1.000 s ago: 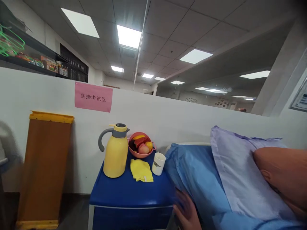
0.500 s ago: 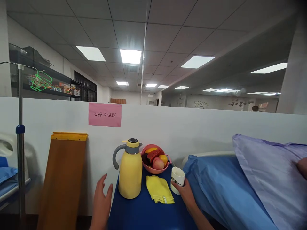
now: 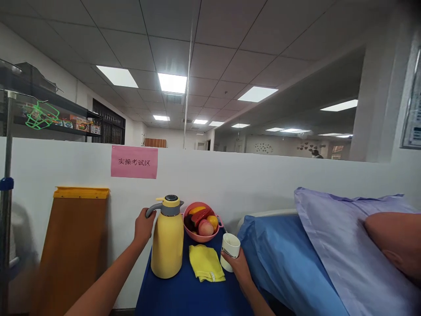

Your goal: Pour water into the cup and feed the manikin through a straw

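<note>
My left hand is wrapped round the grey handle of a yellow thermos jug, which stands upright on a blue tabletop. At the table's right side, my right hand is closed round a white mug with a dark print. The mug is upright, and I cannot tell whether it rests on the table. Between jug and mug lies a folded yellow cloth. Behind the cloth sits a pink basket of fruit, with a watermelon slice and a peach among it.
To the right is a bed with a blue cover and a lilac pillow, on which a head rests. A brown board leans on the white partition behind the table. A metal pole stands far left.
My left hand has moved up and closed on the thermos jug's handle. My right hand still holds the mug. The view has turned right, showing more of the head on the pillow.
</note>
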### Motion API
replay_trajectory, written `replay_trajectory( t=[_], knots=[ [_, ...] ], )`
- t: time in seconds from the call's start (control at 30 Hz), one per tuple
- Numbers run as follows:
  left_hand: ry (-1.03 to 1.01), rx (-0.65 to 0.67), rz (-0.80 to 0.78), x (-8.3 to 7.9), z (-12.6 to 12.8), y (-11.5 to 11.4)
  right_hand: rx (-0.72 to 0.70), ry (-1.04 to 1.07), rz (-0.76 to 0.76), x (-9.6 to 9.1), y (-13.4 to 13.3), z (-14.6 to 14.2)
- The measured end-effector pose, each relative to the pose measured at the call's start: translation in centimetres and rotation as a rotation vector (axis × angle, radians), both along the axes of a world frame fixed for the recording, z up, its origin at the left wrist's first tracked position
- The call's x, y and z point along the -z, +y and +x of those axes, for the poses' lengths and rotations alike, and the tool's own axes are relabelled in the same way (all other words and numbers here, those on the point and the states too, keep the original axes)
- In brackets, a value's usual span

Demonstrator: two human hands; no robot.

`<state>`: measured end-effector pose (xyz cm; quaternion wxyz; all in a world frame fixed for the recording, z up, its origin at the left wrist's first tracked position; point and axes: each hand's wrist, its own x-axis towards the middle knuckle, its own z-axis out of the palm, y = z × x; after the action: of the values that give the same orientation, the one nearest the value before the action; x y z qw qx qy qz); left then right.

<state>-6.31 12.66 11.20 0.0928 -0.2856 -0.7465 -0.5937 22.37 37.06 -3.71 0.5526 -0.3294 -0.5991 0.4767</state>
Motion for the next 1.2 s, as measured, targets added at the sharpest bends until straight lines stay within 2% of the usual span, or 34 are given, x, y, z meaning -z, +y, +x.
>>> replay_trajectory(
  t=[0.2, 0.4, 0.53, 0.67, 0.8, 0.9, 1.03, 1.2],
  knots=[
    [0.122, -0.052, -0.083, -2.1, -0.1, 0.5, -0.086, 0.023, 0.038, -1.2, -3.6, 1.3],
    [0.280, -0.098, -0.227, -5.2, 2.6, -0.5, -0.129, 0.051, 0.116, -4.8, -9.5, 3.0],
    [0.472, -0.050, -0.346, -9.2, 5.1, -1.8, -0.137, 0.060, 0.162, -7.4, -13.9, 4.5],
    [0.661, 0.019, -0.423, -14.4, 7.9, -3.5, -0.147, 0.088, 0.169, -9.7, -18.3, 5.7],
    [0.850, 0.076, -0.463, -19.8, 12.0, -5.3, -0.141, 0.105, 0.156, -11.8, -22.4, 6.7],
    [1.127, 0.070, -0.493, -23.1, 15.6, -6.8, -0.139, 0.116, 0.156, -13.4, -25.4, 7.6],
    [1.328, 0.116, -0.540, -26.3, 20.2, -8.6, -0.142, 0.178, 0.124, -15.6, -29.3, 9.2],
    [1.531, 0.126, -0.645, -28.0, 24.8, -10.5, -0.119, 0.258, 0.051, -16.9, -32.7, 10.9]
  ],
)
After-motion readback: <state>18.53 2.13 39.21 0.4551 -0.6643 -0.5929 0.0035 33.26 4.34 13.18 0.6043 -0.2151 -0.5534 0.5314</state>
